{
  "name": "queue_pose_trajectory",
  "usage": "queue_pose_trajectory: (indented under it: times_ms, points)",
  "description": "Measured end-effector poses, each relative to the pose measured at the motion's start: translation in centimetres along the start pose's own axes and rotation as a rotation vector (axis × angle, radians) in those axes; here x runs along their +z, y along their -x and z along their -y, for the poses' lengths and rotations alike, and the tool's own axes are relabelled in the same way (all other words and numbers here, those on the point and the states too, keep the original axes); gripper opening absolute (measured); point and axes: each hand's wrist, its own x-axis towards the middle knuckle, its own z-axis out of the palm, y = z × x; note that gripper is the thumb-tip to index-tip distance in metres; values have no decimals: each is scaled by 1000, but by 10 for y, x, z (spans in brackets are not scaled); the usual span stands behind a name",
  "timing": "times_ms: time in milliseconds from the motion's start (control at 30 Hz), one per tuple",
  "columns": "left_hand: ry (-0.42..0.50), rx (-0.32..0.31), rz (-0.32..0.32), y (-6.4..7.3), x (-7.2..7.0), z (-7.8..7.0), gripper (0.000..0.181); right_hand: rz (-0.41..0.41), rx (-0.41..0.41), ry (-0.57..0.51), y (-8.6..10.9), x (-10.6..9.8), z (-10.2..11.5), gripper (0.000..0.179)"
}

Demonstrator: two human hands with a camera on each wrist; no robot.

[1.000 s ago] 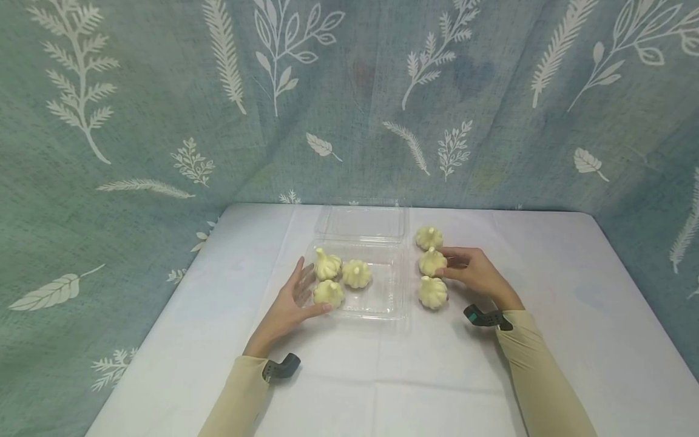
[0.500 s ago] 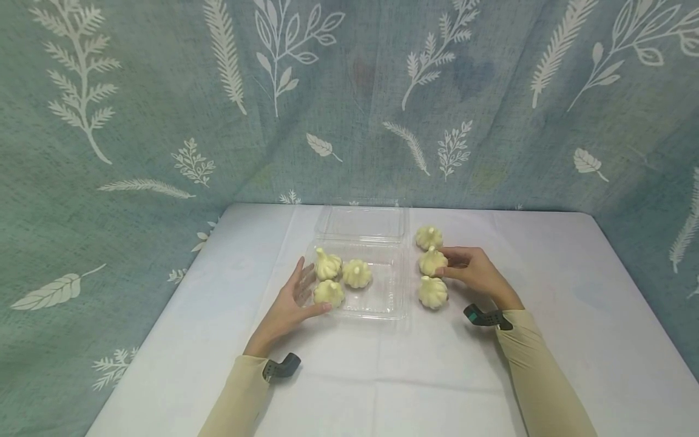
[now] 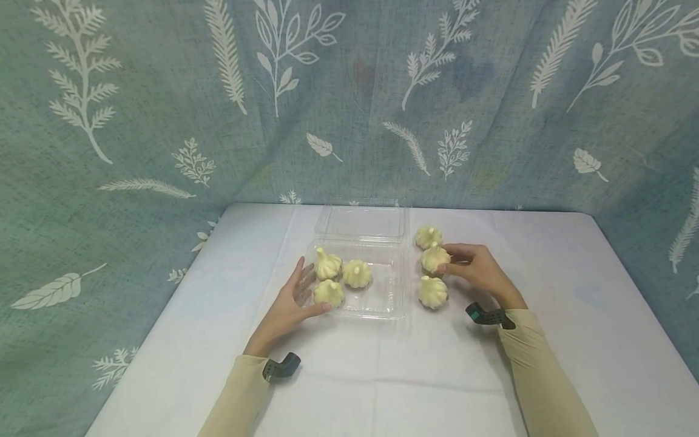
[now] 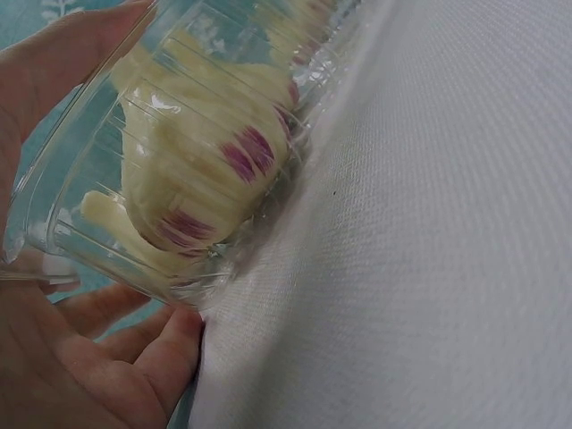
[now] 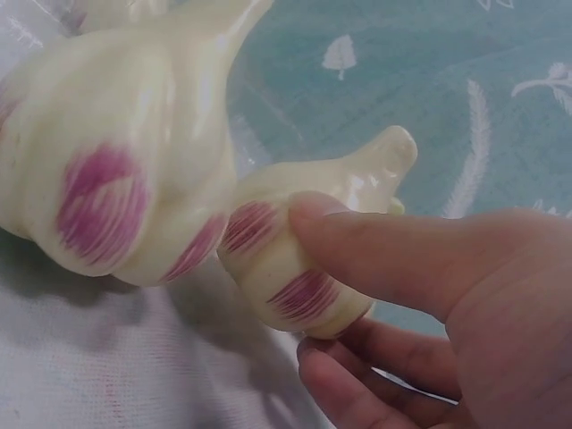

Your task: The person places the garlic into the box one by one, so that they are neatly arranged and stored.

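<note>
A clear hinged plastic box (image 3: 386, 294) lies on the table with three pale garlic bulbs (image 3: 357, 274) in its left part. My left hand (image 3: 281, 312) rests at the box's left front corner, its thumb along the near side and its other fingers spread by the left wall. To the right of the box, my right hand (image 3: 477, 267) pinches the middle garlic bulb (image 3: 434, 260) of a row of three. The right wrist view shows the thumb (image 5: 384, 255) on one side of that purple-streaked bulb, with fingers beneath.
The box's transparent lid (image 3: 360, 221) lies folded back toward the curtain (image 3: 349, 121). One garlic bulb (image 3: 428, 237) sits behind the held one and another garlic bulb (image 3: 433, 293) in front of it. A white cloth (image 3: 377, 388) covers the table.
My right hand has shifted slightly right and away from me with the middle garlic bulb, widening the gap to the front bulb. My left hand and the box stay put.
</note>
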Motion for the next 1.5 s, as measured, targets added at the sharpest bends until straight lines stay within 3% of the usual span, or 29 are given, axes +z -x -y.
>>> queue_pose_trajectory:
  times_ms: [533, 967, 1500]
  points:
    - [-3, -5, -2, 0, 1, -3, 126, -26, -60, -77, 2, -7, 15, 51]
    - [-1, -15, -3, 1, 1, -5, 126, -56, -130, -53, 4, -7, 34, 48]
    - [-16, -16, -3, 0, 0, -1, 126, -48, -136, -120, 11, 1, 64, 51]
